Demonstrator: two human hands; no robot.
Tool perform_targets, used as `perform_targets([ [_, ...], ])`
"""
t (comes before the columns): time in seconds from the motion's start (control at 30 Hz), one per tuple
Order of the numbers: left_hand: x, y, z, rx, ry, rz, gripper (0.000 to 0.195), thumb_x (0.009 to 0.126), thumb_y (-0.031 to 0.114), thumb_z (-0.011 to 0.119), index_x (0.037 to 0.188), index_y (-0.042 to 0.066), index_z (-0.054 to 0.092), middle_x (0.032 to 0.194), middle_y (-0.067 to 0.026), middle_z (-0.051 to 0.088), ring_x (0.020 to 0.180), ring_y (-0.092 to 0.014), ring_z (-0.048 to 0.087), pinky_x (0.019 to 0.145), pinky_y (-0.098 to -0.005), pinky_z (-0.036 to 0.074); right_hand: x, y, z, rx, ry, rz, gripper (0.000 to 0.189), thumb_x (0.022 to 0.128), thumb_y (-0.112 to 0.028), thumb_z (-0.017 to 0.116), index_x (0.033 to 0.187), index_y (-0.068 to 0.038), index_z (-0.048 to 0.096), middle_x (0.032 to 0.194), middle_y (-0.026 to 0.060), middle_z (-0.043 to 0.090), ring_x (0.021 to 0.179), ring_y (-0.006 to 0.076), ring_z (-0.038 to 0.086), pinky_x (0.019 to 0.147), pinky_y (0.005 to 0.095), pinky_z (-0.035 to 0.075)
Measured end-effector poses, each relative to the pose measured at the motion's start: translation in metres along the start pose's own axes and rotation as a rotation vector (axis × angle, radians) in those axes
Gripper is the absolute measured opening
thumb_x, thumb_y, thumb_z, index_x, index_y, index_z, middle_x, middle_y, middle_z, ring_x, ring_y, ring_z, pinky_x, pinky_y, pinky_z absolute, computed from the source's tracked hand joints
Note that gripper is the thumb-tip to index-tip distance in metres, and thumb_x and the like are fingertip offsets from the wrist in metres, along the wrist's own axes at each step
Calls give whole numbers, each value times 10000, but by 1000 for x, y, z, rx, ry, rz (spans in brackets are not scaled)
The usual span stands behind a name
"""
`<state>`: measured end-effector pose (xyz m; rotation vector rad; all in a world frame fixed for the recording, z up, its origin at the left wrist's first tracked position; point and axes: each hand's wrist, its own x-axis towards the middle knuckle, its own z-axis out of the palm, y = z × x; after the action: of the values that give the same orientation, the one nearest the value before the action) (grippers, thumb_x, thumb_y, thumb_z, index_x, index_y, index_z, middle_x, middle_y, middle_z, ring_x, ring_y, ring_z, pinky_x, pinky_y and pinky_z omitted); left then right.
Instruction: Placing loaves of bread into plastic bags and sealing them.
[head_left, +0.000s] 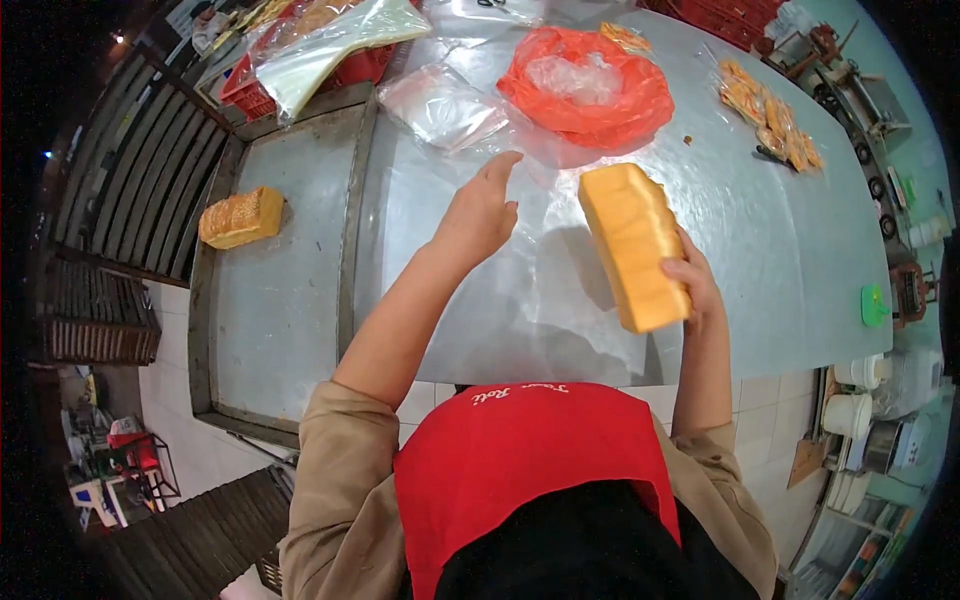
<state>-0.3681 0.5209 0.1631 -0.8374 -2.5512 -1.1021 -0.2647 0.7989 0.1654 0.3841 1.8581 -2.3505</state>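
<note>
My right hand (696, 281) grips a long golden loaf of bread (628, 247) by its right side, tilted above the metal table. My left hand (480, 214) is over the table to the left of the loaf. Its index finger stretches forward, apart from the thumb, and nothing shows between them. Just beyond that hand lies a stack of clear plastic bags (446, 109). A red plastic bag (585, 86), holding crumpled clear plastic, sits beyond the loaf. A seed-topped loaf (241, 217) rests in the large metal tray (281, 300) on my left.
Packed snacks in clear plastic (772, 116) lie at the table's far right. A red crate (247, 90) holding plastic-wrapped goods stands behind the tray. A green plastic item (874, 306) sits by the right edge of the metal table (765, 300). Slatted racks (150, 165) stand at the left.
</note>
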Motion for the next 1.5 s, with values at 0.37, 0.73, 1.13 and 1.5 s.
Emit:
perform_targets([
  [0.37,12,6,7,-116,-194,-50,525,716,22,653,1180,54,411,958,-219,611,857,-404,586,739,-450,473,4,-2,9,205,-404,74,933,520,-138,715,1350,31,324,1262,130,488,1163,228,478,1000,314,340],
  [0.73,21,3,16,46,-68,91,85,753,89,651,808,31,624,916,-121,621,757,-292,602,663,-359,489,16,-16,23,-535,-613,-126,874,624,-47,715,1391,-24,296,1328,113,418,1207,186,403,1026,306,299],
  [1.13,7,2,10,303,-95,11,31,787,91,587,778,63,595,843,-113,600,763,-295,596,637,-376,484,15,-8,20,-593,-415,-146,814,623,-63,713,1355,-20,360,1231,128,520,1103,189,502,948,291,379],
  [1.5,34,-27,12,370,-443,424,233,713,-52,507,884,40,636,1082,-100,612,914,-288,600,762,-381,497,3,5,-10,-109,-531,40,890,569,-96,753,1348,35,343,1276,117,476,1165,187,459,993,294,336],
])
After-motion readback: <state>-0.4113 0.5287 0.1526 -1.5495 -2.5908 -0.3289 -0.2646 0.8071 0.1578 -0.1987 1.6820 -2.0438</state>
